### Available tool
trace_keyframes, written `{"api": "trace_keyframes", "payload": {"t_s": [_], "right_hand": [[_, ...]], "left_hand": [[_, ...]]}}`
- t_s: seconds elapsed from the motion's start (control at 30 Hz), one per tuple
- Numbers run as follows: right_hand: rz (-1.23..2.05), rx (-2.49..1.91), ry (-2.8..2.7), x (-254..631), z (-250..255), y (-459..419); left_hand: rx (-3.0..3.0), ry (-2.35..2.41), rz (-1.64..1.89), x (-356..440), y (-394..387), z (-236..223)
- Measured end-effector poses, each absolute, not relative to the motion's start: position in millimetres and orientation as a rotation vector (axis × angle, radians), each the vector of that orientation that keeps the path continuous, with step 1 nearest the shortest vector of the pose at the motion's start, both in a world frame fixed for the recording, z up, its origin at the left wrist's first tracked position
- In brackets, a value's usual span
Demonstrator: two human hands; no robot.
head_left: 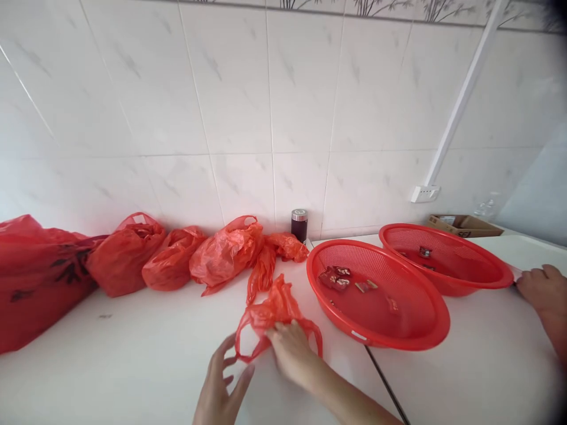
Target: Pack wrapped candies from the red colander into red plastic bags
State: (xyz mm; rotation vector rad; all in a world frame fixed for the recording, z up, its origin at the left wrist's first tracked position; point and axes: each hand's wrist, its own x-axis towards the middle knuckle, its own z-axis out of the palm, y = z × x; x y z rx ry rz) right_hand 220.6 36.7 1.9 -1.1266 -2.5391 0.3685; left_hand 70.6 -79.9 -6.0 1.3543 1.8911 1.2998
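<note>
A red plastic bag (277, 307) with loop handles lies crumpled on the white table in front of me. My right hand (290, 348) reaches in at the bag's near side, between the handles, its fingers curled on the plastic. The fingertips are partly hidden by the bag's folds. Just left of it, my left hand (224, 381) has its fingers apart, close to the left handle loop, and holds nothing. To the right stands a red plastic basket (425, 330) with several small wrapped packets (335, 278) lying in it.
Filled red bags (170, 262) line the wall on the left, beside a big red bag (35, 289). A dark cup (299, 227) stands behind. A second red basket (469, 283), a cardboard box (481, 227) and another person's hand (540, 289) are at the right. A gap (385, 381) splits the tabletop.
</note>
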Motion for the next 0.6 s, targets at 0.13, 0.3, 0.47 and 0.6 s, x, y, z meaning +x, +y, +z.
{"api": "trace_keyframes", "payload": {"t_s": [0.13,0.3,0.47,0.6], "right_hand": [[0.456,-1.032,-2.74,228.7,6.7,-12.1],[0.446,-1.08,-2.693,250.2,28.5,-24.5],[0.438,-1.129,-2.62,257.4,40.3,-14.2],[0.578,-1.177,-2.553,257.0,50.1,-12.0]], "left_hand": [[1.307,1.963,1.167,77.8,-62.4,3.2],[1.291,1.804,0.97,78.6,-58.1,11.3],[0.907,1.243,1.178,86.1,-76.7,26.3],[0.713,1.274,1.156,89.6,-92.0,28.8]]}}
